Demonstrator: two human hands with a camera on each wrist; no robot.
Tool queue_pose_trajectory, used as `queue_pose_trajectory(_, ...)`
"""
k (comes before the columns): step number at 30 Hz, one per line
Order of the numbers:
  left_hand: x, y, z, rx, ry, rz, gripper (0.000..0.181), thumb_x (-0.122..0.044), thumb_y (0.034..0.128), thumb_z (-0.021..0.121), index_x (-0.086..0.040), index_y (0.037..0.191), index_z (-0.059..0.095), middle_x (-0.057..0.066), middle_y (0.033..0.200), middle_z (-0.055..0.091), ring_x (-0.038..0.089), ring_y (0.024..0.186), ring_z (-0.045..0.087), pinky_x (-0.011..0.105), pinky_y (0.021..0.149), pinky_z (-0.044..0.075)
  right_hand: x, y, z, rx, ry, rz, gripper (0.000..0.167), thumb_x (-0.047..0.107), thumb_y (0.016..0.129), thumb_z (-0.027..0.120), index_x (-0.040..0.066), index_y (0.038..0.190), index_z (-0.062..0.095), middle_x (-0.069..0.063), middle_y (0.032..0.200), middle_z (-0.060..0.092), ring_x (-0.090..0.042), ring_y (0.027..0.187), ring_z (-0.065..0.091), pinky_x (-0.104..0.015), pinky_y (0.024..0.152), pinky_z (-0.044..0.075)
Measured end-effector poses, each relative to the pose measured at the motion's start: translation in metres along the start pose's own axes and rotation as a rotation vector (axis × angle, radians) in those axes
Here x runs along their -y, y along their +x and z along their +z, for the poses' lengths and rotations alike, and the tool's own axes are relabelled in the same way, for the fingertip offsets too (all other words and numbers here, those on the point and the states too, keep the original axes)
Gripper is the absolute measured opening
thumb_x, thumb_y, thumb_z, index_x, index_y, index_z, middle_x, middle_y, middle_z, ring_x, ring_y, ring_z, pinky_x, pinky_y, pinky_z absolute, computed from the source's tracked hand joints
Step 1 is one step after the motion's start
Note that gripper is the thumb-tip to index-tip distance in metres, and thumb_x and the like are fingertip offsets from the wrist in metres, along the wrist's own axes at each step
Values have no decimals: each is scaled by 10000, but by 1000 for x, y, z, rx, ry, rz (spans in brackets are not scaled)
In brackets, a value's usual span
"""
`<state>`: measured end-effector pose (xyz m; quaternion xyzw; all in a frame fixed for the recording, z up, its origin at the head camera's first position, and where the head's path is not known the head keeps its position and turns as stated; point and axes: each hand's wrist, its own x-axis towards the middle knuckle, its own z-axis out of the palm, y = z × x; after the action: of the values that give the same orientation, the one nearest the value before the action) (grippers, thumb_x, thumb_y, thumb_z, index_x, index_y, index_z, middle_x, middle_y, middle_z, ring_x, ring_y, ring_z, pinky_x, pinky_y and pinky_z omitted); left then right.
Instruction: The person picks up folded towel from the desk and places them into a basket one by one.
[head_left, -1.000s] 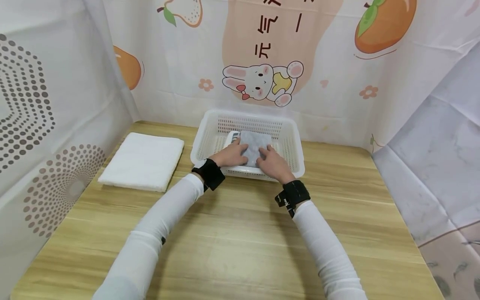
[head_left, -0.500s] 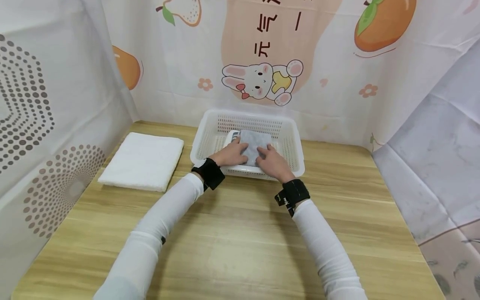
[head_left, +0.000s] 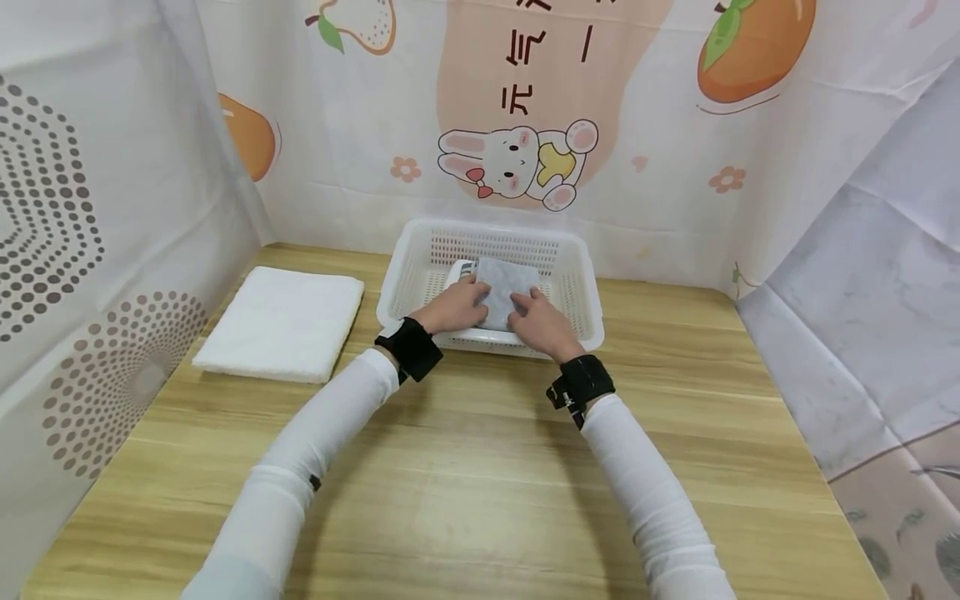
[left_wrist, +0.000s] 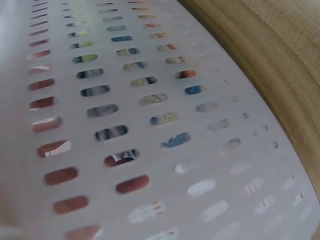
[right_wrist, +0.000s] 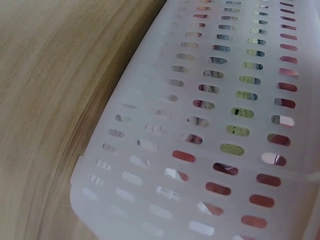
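A white slotted plastic basket (head_left: 577, 275) stands at the back of the table. Inside it lies a folded grey cloth-like piece (head_left: 507, 287), beside a white item with dark print (head_left: 462, 268). My left hand (head_left: 456, 307) reaches over the front rim and rests its fingers on the grey piece's left side. On the right side, my right hand (head_left: 546, 325) touches it with spread, slightly bent fingers. Both wrist views are filled by the outer basket wall (left_wrist: 200, 115); red, yellow and blue patches show through the slots of the basket (right_wrist: 155, 112). The fingers are hidden there.
A folded white towel (head_left: 281, 323) lies on the wooden table (head_left: 457, 492), left of the basket. A printed curtain (head_left: 330, 150) hangs right behind the basket, and more fabric hangs along both sides.
The head view has shifted slightly, so everything sits a little further left in it. Both hands keep their places on the grey piece.
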<state>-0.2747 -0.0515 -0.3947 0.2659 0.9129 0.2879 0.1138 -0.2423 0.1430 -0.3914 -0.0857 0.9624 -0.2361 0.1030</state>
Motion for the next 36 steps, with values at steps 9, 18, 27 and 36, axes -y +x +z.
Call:
queue_pose_trajectory(9,-3,-19,-2,-1,24,-2,477,-175,1048,442,18,1483,411,254,1575,284,347,1436,346,420,1163,301,-1,-1,2,6,6,10,551,288,1013,381,88,1526,398,-239,1624,167,-417,1472,228,-542,1156,265)
queue_pose_trajectory(18,-9,-36,-1,-50,99,44,467,-183,1049,450,21,1468,438,265,1546,340,378,1444,321,457,1164,293,-2,0,2,-16,15,-10,553,269,1002,400,55,1512,411,-265,1609,189,-423,1469,230,-539,1162,255)
queue_pose_trajectory(27,-10,-51,-3,-96,99,35,460,-205,1057,441,-1,1469,447,258,1556,323,378,1440,326,469,1162,293,-1,2,3,-35,26,-7,551,272,991,410,66,1501,435,-250,1610,204,-425,1461,257,-539,1152,277)
queue_pose_trajectory(36,-3,-63,-4,-136,149,18,460,-265,1065,446,-21,1454,472,247,1519,382,400,1405,365,524,1107,352,-2,-1,2,-76,33,-25,566,261,968,423,45,1491,444,-265,1604,208,-496,1440,242,-576,1142,273)
